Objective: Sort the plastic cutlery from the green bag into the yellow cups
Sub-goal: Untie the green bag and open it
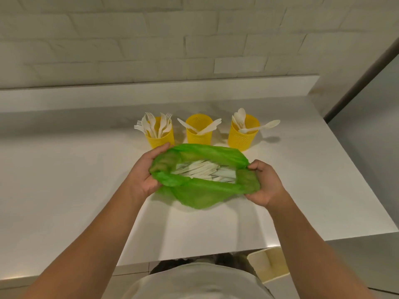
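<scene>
The left hand (pixel 143 172) grips the rim of the green bag (pixel 200 194) at the bag's 9 o'clock, with the thumb over the top edge and the fingers curled inside the film. The right hand (pixel 264 184) pinches the rim at 3 o'clock, with plastic bunched in its curled fingers. Between them the mouth is stretched wide open above the white surface (pixel 64 180); whether the bag rests on it I cannot tell. Inside lies a heap of white plastic cutlery (pixel 203 170). Beyond the bag three yellow cups stand in a row. The left cup (pixel 160 139), at 11 o'clock near the left thumb, holds forks (pixel 151 124). The middle cup (pixel 198 135), at 12 o'clock, holds two pieces (pixel 207 129) leaning apart, their kind unclear. The right cup (pixel 243 138), at 1 o'clock, holds spoons (pixel 240 117), one jutting toward 3 o'clock.
</scene>
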Demonstrator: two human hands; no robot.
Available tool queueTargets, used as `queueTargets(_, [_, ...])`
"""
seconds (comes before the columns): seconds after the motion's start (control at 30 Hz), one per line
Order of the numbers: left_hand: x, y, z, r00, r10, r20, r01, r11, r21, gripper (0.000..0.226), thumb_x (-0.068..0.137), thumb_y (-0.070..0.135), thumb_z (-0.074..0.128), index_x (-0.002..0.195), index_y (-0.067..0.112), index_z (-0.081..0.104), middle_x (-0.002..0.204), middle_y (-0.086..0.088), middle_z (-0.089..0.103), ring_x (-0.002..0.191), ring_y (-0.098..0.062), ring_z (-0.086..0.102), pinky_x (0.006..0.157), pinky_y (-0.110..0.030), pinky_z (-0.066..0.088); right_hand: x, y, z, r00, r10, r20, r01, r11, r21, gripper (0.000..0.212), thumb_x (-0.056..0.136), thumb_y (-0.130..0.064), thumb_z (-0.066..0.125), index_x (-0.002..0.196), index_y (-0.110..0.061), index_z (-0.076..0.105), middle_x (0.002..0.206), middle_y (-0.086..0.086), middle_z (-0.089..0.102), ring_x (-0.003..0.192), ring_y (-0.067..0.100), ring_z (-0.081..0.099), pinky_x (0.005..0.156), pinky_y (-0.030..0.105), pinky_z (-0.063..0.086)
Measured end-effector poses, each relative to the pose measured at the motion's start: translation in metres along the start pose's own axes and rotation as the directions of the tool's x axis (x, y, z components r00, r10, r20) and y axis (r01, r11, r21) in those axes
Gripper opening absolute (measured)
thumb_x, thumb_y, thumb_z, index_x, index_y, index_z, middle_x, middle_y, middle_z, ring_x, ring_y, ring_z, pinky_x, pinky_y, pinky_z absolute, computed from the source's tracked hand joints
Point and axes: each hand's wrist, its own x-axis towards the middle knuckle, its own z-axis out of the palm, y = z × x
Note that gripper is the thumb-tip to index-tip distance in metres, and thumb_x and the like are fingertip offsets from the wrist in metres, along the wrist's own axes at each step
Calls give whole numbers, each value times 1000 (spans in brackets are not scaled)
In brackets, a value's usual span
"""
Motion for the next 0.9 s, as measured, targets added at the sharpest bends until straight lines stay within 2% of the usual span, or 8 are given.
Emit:
queueTargets(0.1, [-8,-8,5,999,1,47,-10,979,204,39,95,15,62,133,4,63,128,-18,70,111,-31,71,97,-47,58,-3,-1,7,990,-99,-97,39,872,-487,41,96,-21,46,134,-8,57,131,19,65,110,34,66,92,49,57])
queueTargets(0.13, [-7,-8,4,999,47,22,-52,954,297,40,96,12,62,135,7,60,125,-16,71,105,-29,73,90,-43,61,-5,1,11,966,-221,-132,67,710,-701,37,99,-22,49,134,-11,52,129,17,62,110,33,64,93,51,55])
queueTargets(0.2, [-8,-10,3,981,186,-56,-132,849,511,42,95,8,67,135,17,56,119,-14,73,96,-27,75,82,-40,63,-7,6,20,831,-553,-61,-11,94,-996,46,94,-28,59,136,-16,46,124,12,51,113,36,52,95,51,48])
queueTargets(0.3, [-9,-9,-3,924,377,-62,-214,645,733,44,95,11,71,129,32,55,123,-15,68,103,-31,72,89,-46,60,-16,20,46,523,-769,368,16,-423,-906,46,84,-25,62,128,-14,56,117,13,49,107,36,45,87,45,46])
queueTargets(0.37, [-12,-9,-4,903,428,-37,-264,620,739,41,95,11,69,126,35,56,121,-14,66,103,-31,71,77,-40,60,-16,31,71,529,-632,566,301,-484,-822,31,85,-12,57,115,-11,67,112,12,56,104,31,52,86,37,46])
queueTargets(0.43, [-15,-9,-2,889,457,-15,-297,601,742,38,96,10,68,124,35,59,120,-13,66,103,-32,70,69,-36,56,0,44,90,688,-365,628,427,-495,-756,28,89,-2,53,109,-9,71,106,9,64,100,26,60,84,33,47])
queueTargets(0.63, [-22,-5,3,849,524,70,-346,451,823,37,97,7,63,118,37,61,115,-8,63,97,-41,67,85,-58,57,56,56,87,913,-162,374,65,-847,-527,57,88,-10,59,143,-12,44,140,15,46,128,36,47,98,48,45])
queueTargets(0.9, [-30,0,6,851,517,97,-352,423,835,42,98,2,61,117,40,61,115,-8,61,101,-43,67,85,-58,58,63,40,95,980,-148,132,-23,-746,-665,82,92,-29,60,160,-12,17,143,12,53,126,34,56,96,44,51])
